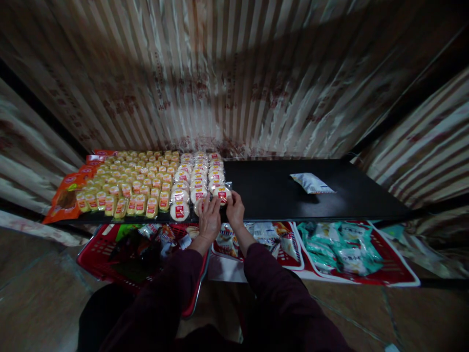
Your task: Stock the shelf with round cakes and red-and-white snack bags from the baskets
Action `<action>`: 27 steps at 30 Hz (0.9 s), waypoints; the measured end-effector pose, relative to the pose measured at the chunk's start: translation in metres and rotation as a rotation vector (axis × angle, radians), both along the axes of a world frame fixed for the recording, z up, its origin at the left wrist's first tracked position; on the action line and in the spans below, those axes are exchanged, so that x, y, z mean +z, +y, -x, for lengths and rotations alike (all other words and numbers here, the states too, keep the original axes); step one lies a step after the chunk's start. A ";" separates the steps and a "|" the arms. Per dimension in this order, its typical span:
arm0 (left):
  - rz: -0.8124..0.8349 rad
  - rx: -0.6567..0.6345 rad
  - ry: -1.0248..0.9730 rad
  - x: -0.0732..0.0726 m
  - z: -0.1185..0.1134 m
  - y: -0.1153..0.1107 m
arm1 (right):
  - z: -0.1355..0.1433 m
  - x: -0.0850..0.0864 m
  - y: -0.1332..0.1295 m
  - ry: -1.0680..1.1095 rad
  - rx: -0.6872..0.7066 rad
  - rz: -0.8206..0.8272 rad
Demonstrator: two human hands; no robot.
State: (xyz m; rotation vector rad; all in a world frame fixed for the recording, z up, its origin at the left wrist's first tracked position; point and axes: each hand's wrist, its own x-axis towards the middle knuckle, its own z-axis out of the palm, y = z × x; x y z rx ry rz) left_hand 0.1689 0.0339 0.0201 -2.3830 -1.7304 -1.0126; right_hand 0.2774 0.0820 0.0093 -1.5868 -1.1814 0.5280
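My right hand (235, 210) has its fingers closed on the right edge of a round white packaged cake (222, 194) with a red label, at the front of the third row. My left hand (210, 217) is at that cake's left side, its fingers together over the front of the middle row; whether it grips anything is hidden. Rows of the same round cakes (179, 211) lie overlapped on the black shelf (256, 190). Left of them are many small yellow packaged cakes (139, 204), set in rows.
Orange packets (66, 198) lie at the shelf's left end, and a white packet (311, 183) lies farther right. Beneath the shelf are a red basket (88, 254) of mixed packets and red trays (397, 271) with green and white packets. A striped curtain (234, 73) hangs behind.
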 end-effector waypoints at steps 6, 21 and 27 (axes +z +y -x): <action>-0.035 -0.016 0.085 -0.008 0.009 0.001 | 0.001 -0.004 0.002 -0.055 0.024 0.006; -0.034 -0.061 0.151 -0.014 0.031 0.012 | 0.019 -0.007 0.000 -0.396 0.000 -0.018; -0.085 -0.069 0.165 -0.021 0.033 0.013 | 0.022 -0.007 0.005 -0.422 0.034 -0.068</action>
